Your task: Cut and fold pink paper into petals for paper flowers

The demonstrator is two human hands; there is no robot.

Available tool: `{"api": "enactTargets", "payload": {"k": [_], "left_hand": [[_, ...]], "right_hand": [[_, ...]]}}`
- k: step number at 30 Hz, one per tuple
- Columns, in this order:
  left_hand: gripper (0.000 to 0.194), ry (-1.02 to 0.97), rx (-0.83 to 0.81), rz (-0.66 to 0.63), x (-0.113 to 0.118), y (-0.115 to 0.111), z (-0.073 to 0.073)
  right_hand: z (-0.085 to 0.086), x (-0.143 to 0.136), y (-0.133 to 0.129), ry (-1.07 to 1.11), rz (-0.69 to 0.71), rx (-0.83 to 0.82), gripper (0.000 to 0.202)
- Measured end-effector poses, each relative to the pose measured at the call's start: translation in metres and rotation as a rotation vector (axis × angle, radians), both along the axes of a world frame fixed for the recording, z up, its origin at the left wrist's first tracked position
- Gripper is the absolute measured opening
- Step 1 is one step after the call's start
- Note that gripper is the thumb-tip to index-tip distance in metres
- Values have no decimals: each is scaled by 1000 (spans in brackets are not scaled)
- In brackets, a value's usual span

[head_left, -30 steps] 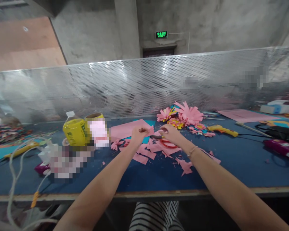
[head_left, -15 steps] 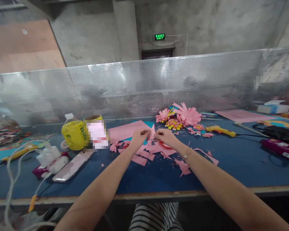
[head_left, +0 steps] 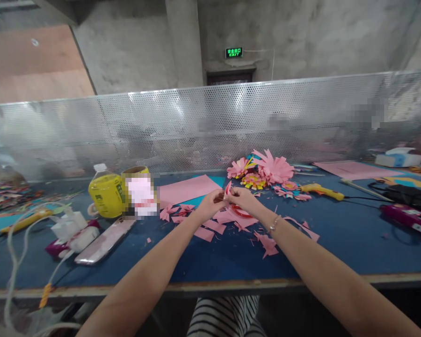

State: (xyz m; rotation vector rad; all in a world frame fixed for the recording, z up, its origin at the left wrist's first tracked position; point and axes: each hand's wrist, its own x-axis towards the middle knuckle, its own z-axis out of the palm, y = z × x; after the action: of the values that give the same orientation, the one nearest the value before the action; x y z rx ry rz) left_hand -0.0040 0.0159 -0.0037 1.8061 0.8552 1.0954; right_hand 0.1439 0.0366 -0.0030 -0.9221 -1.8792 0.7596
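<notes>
Over the middle of the blue table, my left hand [head_left: 213, 202] and my right hand [head_left: 243, 198] meet, fingers closed around a small folded piece of pink paper [head_left: 228, 188]. Its pointed tip rises between my fingertips; its lower part is hidden by them. Beneath my right hand lies something with red curved handles [head_left: 241, 213], probably scissors, partly covered. Cut pink paper scraps [head_left: 215, 226] are scattered below and around both hands. A large pink paper sheet [head_left: 185, 188] lies behind my left hand, over a blue sheet [head_left: 215, 181].
Paper flowers [head_left: 273, 167] stand behind my right hand, beside a yellow glue gun [head_left: 323, 191]. At left are a yellow-labelled bottle [head_left: 106, 194], a phone [head_left: 105, 241] and a power strip with chargers [head_left: 73, 236]. A perforated metal screen [head_left: 182, 126] runs along the back.
My hands have come together, the left moving right toward the right hand. The pink paper, spread upright between them before, is now folded or bent between the fingers.
</notes>
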Motion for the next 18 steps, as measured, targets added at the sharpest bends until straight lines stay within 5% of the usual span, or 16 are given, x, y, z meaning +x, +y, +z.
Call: {"api": "enactTargets", "payload": {"k": [8, 18], "left_hand": [[26, -46, 53, 19, 2, 1, -1], [25, -55, 88, 220, -4, 8, 3]], "right_hand": [[2, 0, -1, 187, 123, -89, 30], [0, 2, 4, 104, -39, -61, 30]]}}
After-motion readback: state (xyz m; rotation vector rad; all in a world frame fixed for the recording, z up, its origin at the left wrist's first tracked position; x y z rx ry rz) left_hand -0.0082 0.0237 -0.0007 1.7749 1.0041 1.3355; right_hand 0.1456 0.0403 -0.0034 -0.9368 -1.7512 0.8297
